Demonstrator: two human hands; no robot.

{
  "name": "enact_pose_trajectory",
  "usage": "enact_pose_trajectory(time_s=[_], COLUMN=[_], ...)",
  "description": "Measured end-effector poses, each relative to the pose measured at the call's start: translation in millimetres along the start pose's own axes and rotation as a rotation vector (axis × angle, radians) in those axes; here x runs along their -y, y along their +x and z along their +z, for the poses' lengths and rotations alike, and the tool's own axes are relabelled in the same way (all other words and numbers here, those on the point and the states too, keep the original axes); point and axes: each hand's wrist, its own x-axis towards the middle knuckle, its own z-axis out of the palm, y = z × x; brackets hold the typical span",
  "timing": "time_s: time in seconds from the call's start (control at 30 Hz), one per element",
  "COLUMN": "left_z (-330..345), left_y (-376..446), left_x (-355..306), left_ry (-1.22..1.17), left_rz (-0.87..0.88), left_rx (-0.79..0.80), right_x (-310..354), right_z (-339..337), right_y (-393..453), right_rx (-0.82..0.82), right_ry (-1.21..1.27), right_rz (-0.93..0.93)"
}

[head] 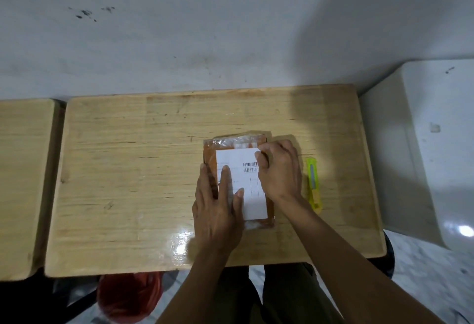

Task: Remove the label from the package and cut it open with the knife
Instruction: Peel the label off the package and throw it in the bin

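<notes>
Our right hand (pixel 279 170) fingers curled, picking at the label (pixel 246 182) top-right corner; left hand (pixel 218 200) flat, open, pinning the package (pixel 213 162) mid-worktop (pixel 128 170). Label step. Next: peel, then the knife (pixel 313 185) just right of the package.

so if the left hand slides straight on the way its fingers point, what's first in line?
Left hand points away from the person along the label; next comes the package's clear far edge, then bare table.

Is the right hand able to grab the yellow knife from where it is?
Probably yes. The yellow knife lies bare on the table just beside the right hand, with nothing between them.
</notes>
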Motion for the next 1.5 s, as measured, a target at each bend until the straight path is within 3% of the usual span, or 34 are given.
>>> enact_pose_trajectory(time_s=[0.6,1.0,1.5], left_z=[4.4,3.8,-2.3], left_y=[-0.4,-1.2,1.9], left_x=[2.0,1.5,-4.5], left_ry=[0.031,0.064,0.085], left_rz=[0.004,-0.002,-0.04], left_rx=[-0.03,-0.018,0.041], right_x=[-3.8,-10.1,-15.5], right_z=[7.9,1.2,-4.7], right_y=[4.0,4.9,15.6], right_rx=[-0.034,0.114,0.148], right_ry=[-0.115,-0.028,0.045], right_rz=[-0.134,-0.187,-0.227])
